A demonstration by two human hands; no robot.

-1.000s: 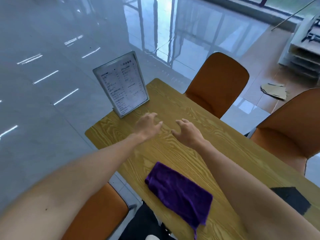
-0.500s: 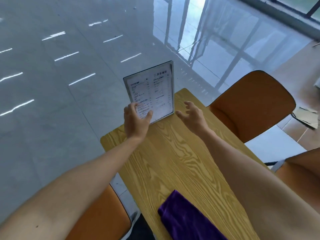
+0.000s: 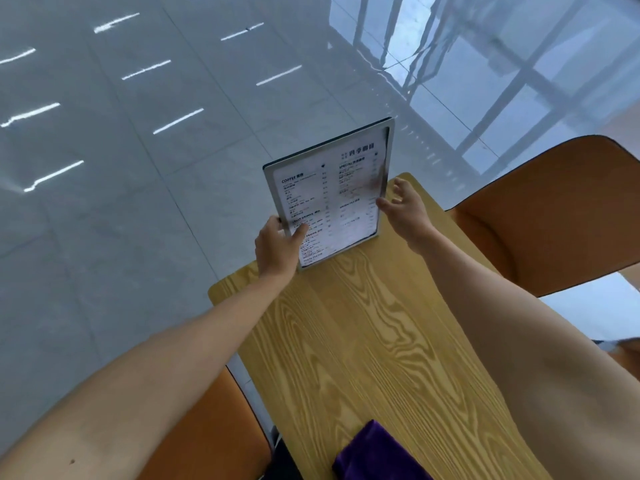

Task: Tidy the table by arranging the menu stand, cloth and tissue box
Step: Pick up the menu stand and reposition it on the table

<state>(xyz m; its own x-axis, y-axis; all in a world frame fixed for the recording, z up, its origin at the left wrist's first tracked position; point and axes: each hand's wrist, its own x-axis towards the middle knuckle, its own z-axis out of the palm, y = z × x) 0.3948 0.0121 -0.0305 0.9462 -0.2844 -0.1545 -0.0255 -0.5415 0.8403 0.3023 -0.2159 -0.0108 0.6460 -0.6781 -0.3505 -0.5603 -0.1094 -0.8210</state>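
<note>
The menu stand (image 3: 332, 188), a grey-framed upright sheet with printed lists, stands at the far end of the wooden table (image 3: 363, 341). My left hand (image 3: 278, 245) grips its lower left edge, thumb across the front. My right hand (image 3: 405, 209) touches its right edge with fingers spread around the frame. The purple cloth (image 3: 374, 455) lies on the table at the near edge of the view, partly cut off. No tissue box is in view.
An orange chair (image 3: 561, 209) stands to the right of the table's far end, and another orange chair seat (image 3: 214, 431) sits at the near left. Glossy grey floor tiles surround the table's end.
Both hands have reached forward from the bare tabletop to the menu stand. My left hand has closed on its left edge and my right hand has come onto its right edge.
</note>
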